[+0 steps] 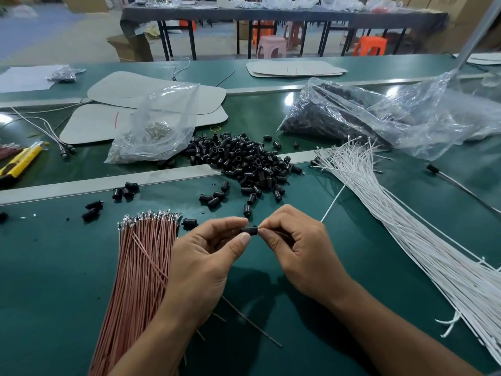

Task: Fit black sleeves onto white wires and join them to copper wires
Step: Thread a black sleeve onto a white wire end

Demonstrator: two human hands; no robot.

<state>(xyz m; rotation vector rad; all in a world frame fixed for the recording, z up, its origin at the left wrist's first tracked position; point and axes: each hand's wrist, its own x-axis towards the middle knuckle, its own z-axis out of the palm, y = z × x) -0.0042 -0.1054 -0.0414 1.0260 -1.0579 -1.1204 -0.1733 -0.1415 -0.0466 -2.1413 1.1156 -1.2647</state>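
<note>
While the left hand [208, 256] pinches a black sleeve [250, 230] at the centre of the frame, the right hand [298, 251] pinches what seems to be a white wire [334, 203] at its mouth. Feeding it in straight should keep the tip unbent. On the green bench [54, 267], copper wires [141, 267] lie lower left, the sleeve pile [244, 161] above and the white bundle [406, 226] to the right.

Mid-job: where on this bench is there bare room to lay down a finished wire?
Bare bench on the near left, left of the copper wires, and a wedge between the right hand and the white wires. Crowded: the sleeve pile, small bag and big bag behind.
</note>
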